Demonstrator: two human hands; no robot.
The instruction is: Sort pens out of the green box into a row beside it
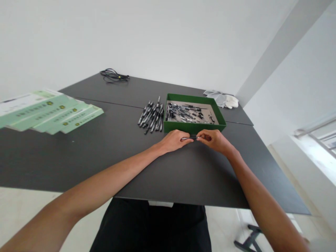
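My left hand and my right hand meet over the table just in front of a green box. Between them lies a pen, dark in the middle, pinched at its left by my left hand and at its right end by my right hand. The green box holds many loose pen parts, clear barrels and small black pieces among them. Left of the box, touching or very near it, a pile of black-and-clear pens rests on the tabletop.
Green printed sheets or booklets are fanned out at the left of the dark table. A coiled black cable lies at the back left. White gloves sit behind the box at the right. A wall stands behind the table.
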